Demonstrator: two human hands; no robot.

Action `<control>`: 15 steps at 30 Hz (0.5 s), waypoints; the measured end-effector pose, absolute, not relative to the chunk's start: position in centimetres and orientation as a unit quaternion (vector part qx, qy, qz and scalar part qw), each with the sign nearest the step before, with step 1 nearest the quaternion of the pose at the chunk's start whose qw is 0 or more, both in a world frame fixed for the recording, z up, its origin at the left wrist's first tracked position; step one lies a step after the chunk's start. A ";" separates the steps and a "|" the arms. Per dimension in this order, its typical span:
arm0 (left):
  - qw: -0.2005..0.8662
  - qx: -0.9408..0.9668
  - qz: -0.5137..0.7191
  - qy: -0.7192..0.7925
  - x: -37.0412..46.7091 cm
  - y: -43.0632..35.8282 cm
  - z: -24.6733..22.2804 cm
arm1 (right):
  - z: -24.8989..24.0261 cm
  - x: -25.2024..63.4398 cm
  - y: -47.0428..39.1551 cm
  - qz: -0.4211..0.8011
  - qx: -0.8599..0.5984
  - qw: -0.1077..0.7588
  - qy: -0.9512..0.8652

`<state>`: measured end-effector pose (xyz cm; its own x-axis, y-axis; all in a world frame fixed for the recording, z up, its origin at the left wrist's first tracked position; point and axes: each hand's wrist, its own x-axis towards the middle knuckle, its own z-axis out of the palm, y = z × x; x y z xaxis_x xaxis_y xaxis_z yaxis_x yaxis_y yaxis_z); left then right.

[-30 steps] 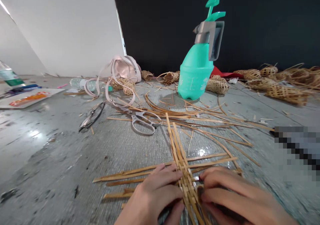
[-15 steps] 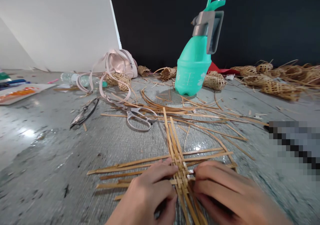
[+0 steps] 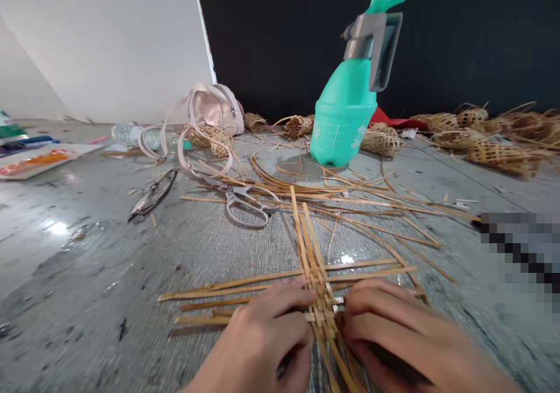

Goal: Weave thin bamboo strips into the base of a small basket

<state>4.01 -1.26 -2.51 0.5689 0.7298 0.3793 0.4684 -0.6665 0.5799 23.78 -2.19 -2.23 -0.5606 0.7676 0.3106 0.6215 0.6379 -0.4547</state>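
Note:
A partly woven cross of flat bamboo strips [image 3: 321, 299] lies on the grey surface close to me. Long strip ends stick out to the left, to the right, away from me and toward me. My left hand [image 3: 266, 334] is curled over the left-hand strips, its fingertips pressed on the edge of the woven middle. On the other side, my right hand [image 3: 406, 329] has its bent fingers closed at the right edge of the weave, around strip ends there. Its fingertips and the strips beneath are partly hidden.
Past the weave lie scissors [image 3: 247, 203], loose bamboo strips [image 3: 363, 197] and eyeglasses [image 3: 153, 195]. Farther back stand a green spray bottle [image 3: 343, 113] and a pink bag [image 3: 216, 110], with woven baskets [image 3: 499, 151] at right. A tray [image 3: 52, 160] is at left.
The view has swung slightly left, so everything sits a little farther right in the picture. Both hands stay at the weave, with hardly any movement against it.

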 end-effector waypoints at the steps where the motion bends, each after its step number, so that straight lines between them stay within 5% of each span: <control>1: 0.210 0.859 0.308 0.351 4.0 -1.3 -2.5 | -2.3 23.8 -2.2 0.148 -0.402 0.253 -0.867; 15: 0.189 0.866 0.305 0.347 4.4 -1.3 -2.2 | -2.5 23.5 -2.3 0.156 -0.405 0.293 -0.852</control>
